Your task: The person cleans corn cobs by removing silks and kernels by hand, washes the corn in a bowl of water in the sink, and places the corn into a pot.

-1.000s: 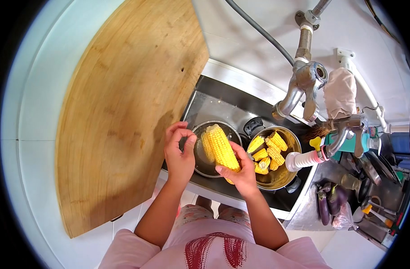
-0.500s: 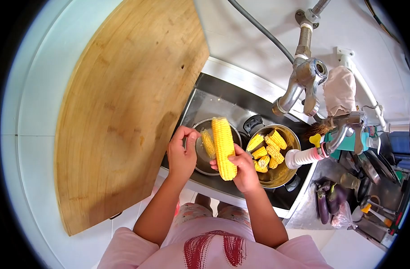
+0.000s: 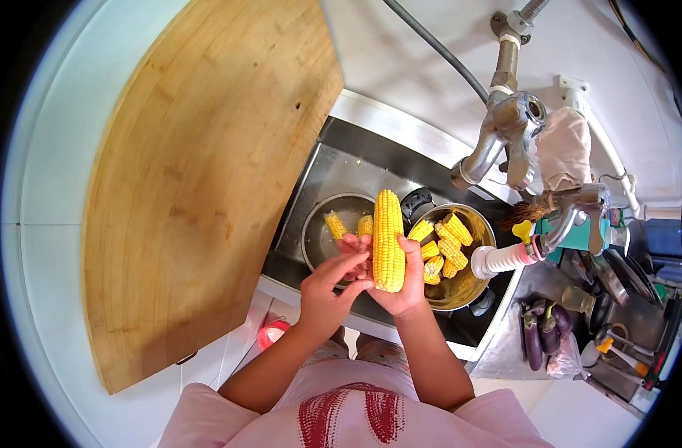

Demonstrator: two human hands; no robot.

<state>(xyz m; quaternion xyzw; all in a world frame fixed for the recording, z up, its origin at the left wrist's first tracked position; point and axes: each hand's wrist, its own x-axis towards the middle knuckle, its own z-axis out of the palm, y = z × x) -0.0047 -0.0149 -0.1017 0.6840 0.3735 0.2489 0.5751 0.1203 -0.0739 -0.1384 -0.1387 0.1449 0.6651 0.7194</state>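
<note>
A husked corn cob (image 3: 388,243) stands nearly upright in my right hand (image 3: 403,287), whose thumb lies along its right side with the fingers behind. At the cob's lower left is my left hand (image 3: 327,295), thumb and forefinger apart, tips close to the right fingers. No object shows in the left hand. Behind the hands, the left metal basin (image 3: 305,243) holds two short corn pieces, one at the left (image 3: 335,225) and one partly hidden (image 3: 365,225). To the right, a metal pot (image 3: 487,231) with black handles contains several cut corn pieces (image 3: 451,243).
A large wooden board (image 3: 207,187) leans at the left of the sink (image 3: 341,164). Taps (image 3: 498,142) and a pink-white hose nozzle (image 3: 501,259) jut over the right side. Eggplants (image 3: 546,332) lie on the right counter, near pans and utensils.
My left hand has moved right and down to the cob's lower end. The right hand has shifted the cob slightly right, more upright. A second piece in the basin has come into view.
</note>
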